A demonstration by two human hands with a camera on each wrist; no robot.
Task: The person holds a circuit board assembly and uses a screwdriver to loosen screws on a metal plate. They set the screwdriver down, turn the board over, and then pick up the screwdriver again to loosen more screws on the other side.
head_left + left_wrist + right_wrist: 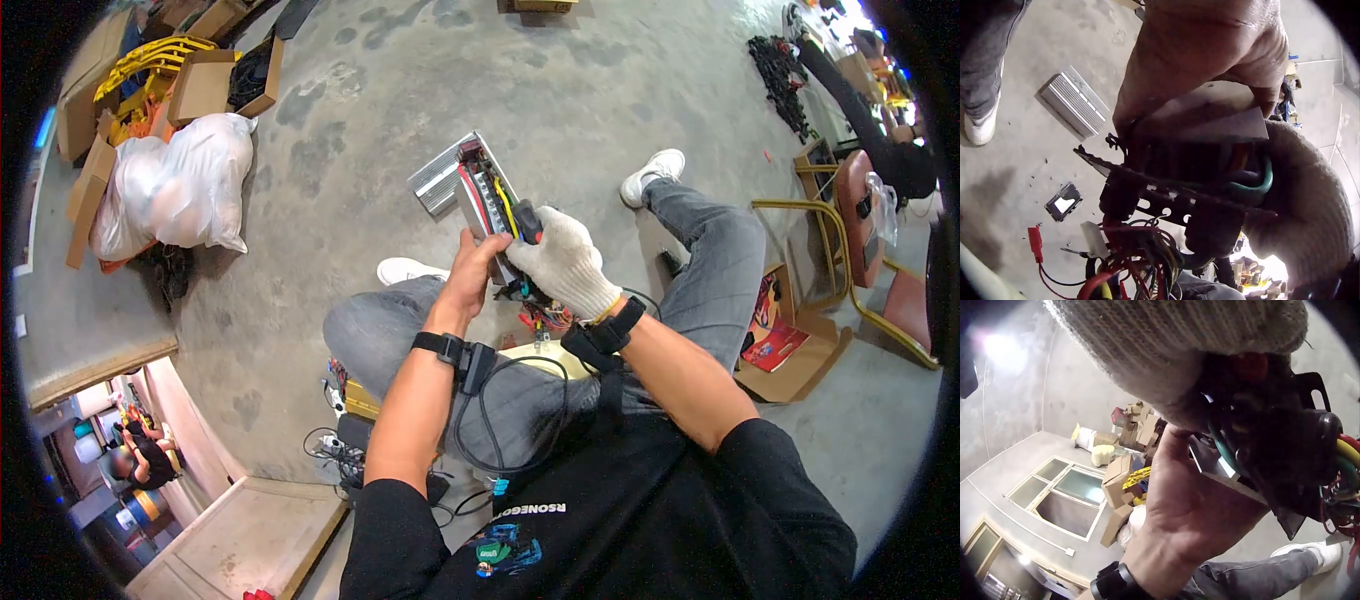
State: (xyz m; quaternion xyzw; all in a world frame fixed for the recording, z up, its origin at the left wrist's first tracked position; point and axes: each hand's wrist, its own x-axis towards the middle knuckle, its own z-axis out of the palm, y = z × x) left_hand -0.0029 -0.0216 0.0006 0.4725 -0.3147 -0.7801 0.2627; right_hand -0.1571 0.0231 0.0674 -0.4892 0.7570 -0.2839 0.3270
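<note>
An open electronics unit (490, 210) with red and yellow wires is held above the floor. My bare left hand (468, 275) grips its metal side; in the left wrist view that hand (1204, 56) spans the casing, above a bundle of loose wires (1147, 250). My right hand (565, 262), in a white knit glove, curls round a black-and-red handle (527, 222) against the unit; the tool's tip is hidden. In the right wrist view the glove (1179, 350) covers part of the dark unit (1266, 437), with my left palm (1191, 506) beneath.
A silver ribbed casing (1075, 103) lies on the floor near a small black part with a white label (1063, 203). White bags (185, 180) and boxes stand at the left, an open carton (800, 350) and chairs at the right. Cables (335, 450) lie beside my leg.
</note>
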